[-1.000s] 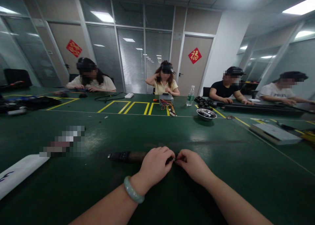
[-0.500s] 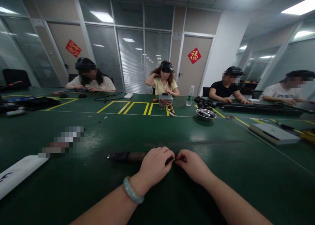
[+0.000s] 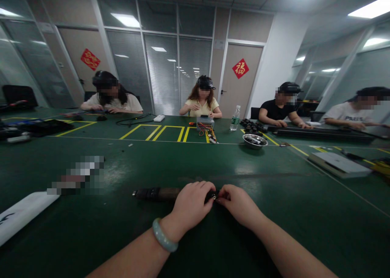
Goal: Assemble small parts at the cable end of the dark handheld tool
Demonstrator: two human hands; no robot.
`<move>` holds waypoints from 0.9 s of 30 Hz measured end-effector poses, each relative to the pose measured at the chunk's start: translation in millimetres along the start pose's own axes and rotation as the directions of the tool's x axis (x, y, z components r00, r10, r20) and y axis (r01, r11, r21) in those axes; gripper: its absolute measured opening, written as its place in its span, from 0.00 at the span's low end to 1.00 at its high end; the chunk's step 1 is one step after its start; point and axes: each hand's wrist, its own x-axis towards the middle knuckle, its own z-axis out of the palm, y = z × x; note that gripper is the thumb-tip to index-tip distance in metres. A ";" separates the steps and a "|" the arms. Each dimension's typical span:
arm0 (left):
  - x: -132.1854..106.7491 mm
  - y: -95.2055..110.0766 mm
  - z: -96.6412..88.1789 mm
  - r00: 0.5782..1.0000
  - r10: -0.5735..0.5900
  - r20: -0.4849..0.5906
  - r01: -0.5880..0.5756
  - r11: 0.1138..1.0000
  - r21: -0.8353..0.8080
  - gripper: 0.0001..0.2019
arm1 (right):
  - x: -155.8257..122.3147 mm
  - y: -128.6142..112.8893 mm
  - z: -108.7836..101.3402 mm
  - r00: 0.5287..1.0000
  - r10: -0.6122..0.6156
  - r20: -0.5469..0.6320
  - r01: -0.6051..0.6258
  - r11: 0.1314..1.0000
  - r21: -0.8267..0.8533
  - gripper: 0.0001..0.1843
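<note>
A dark electric screwdriver (image 3: 161, 194) lies across the green table in front of me, its metal tip pointing left. My left hand (image 3: 195, 199) is wrapped round its right end, with a pale green bangle on the wrist. A small round metal connector end (image 3: 214, 196) shows between my two hands. My right hand (image 3: 230, 201) is closed in a pinch right beside that end. What its fingertips hold, if anything, is too small and hidden to make out.
A white long object (image 3: 27, 213) lies at left. Farther off stand a metal bowl (image 3: 255, 141) of dark parts, a water bottle (image 3: 235, 118) and a box with coloured wires (image 3: 205, 123). A white flat box (image 3: 339, 165) is at right. Several people sit across the table (image 3: 158, 160).
The round metal end between my hands shows more plainly now. My hands have barely moved. The person in yellow across the table has lowered a hand from the head.
</note>
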 end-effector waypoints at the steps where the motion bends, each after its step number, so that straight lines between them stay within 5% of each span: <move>1: 0.0 -0.2 0.4 1.000 -0.012 -0.007 0.012 1.000 -0.001 0.08 | -0.1 -0.4 -0.1 1.000 0.000 0.002 0.000 1.000 0.001 0.03; 27: 0.9 1.8 -1.8 0.999 0.007 0.039 -0.009 0.999 0.038 0.06 | 0.2 0.8 0.8 1.000 -0.018 -0.007 0.017 0.999 -0.034 0.02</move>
